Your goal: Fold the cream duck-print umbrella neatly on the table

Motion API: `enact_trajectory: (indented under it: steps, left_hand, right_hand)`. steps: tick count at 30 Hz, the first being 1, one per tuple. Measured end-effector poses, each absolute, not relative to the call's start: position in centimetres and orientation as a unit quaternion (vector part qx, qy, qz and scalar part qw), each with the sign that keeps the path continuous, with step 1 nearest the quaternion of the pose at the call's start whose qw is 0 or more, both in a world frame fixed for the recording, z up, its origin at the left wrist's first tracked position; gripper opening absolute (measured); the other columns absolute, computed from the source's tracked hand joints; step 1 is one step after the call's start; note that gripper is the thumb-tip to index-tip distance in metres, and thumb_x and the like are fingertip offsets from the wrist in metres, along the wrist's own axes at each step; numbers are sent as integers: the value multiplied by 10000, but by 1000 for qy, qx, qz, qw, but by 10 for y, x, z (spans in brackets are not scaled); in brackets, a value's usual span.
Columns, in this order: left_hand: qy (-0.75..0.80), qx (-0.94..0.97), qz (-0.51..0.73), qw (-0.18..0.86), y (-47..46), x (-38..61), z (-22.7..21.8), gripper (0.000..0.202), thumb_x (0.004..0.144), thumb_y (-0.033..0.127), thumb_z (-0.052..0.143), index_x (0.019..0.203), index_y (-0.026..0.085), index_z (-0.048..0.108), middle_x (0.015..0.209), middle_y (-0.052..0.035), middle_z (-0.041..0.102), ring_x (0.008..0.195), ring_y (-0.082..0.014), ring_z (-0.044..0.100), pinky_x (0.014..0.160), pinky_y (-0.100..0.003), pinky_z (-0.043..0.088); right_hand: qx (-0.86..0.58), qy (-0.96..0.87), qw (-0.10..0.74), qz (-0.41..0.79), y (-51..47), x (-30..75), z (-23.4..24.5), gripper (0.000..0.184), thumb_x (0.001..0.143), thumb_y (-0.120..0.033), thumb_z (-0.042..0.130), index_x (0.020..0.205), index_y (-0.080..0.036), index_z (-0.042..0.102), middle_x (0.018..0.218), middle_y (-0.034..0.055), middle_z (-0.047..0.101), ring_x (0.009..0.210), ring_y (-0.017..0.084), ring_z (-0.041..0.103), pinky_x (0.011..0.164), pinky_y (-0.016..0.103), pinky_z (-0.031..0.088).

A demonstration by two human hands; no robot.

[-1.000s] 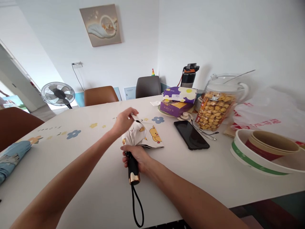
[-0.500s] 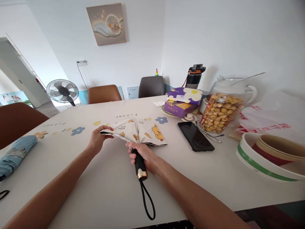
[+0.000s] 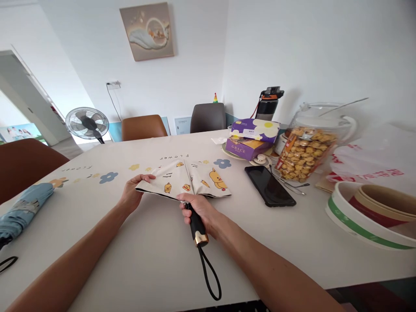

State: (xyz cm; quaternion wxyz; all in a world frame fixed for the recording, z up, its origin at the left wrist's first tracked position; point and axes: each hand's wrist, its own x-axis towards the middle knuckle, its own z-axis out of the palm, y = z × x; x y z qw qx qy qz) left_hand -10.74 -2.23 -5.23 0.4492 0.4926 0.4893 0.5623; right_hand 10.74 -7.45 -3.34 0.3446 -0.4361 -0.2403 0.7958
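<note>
A folding umbrella (image 3: 172,178) with cream cloth, yellow duck prints and a dark underside lies partly gathered in front of me, its panels spread out flat. My right hand (image 3: 198,210) is wrapped round the top of its black handle (image 3: 196,225), thumb pressed near the cloth's edge. From the handle's gold-coloured end hangs a black wrist loop (image 3: 211,277). My left hand (image 3: 134,190) pinches the left corner of a cloth panel, thumb on top and the other fingers underneath, mostly hidden.
A folded blue umbrella (image 3: 26,210) lies at the left. On the right are a black phone (image 3: 269,185), purple boxes (image 3: 248,147), a pitcher (image 3: 307,147) beside packaged snacks, a bottle (image 3: 268,104), a plastic bag (image 3: 386,151) and paper bowls (image 3: 364,221). Chairs (image 3: 144,128) stand behind the table.
The left panel has been turned flatter, so more of its printed face shows. My right hand and the handle have shifted slightly right in view.
</note>
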Motion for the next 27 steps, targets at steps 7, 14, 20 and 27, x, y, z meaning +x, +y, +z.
enact_trajectory:
  steps: [7, 14, 20, 27]
  left_hand:
    - [614, 472, 519, 361, -14, -118, -64, 69, 514, 162, 490, 538, 158, 555, 815, -51, 640, 726, -162, 553, 660, -279, 430]
    - [580, 571, 545, 201, -27, -85, -55, 207, 681, 180, 426, 733, 194, 627, 819, -21, 636, 798, -160, 574, 827, -322, 425]
    - [496, 701, 474, 194, -41, -24, -55, 357, 826, 291, 432, 1160, 207, 525, 1321, -69, 445, 1259, -192, 349, 1055, -351, 263]
    - [584, 586, 478, 296, -27, -3, -37, 553, 794, 413, 515, 1293, 230, 363, 1471, -69, 202, 1363, -249, 125, 1097, -388, 173]
  right_hand:
    - [-468, -278, 354, 761, -75, 104, -36, 149, 697, -139, 578, 626, -154, 448, 526, -45, 428, 345, 45, 335, 294, 195, 348]
    - [-486, -302, 341, 745, -78, 99, -35, 164, 682, -130, 563, 587, -163, 434, 480, -46, 413, 325, 59, 346, 274, 214, 352]
    - [-511, -318, 330, 728, -83, 96, -28, 162, 684, -126, 546, 595, -178, 421, 403, -60, 380, 290, 71, 336, 265, 217, 342]
    - [-499, -378, 313, 715, -85, 97, -30, 160, 689, -150, 502, 557, -186, 418, 299, -52, 368, 243, 94, 332, 278, 226, 343]
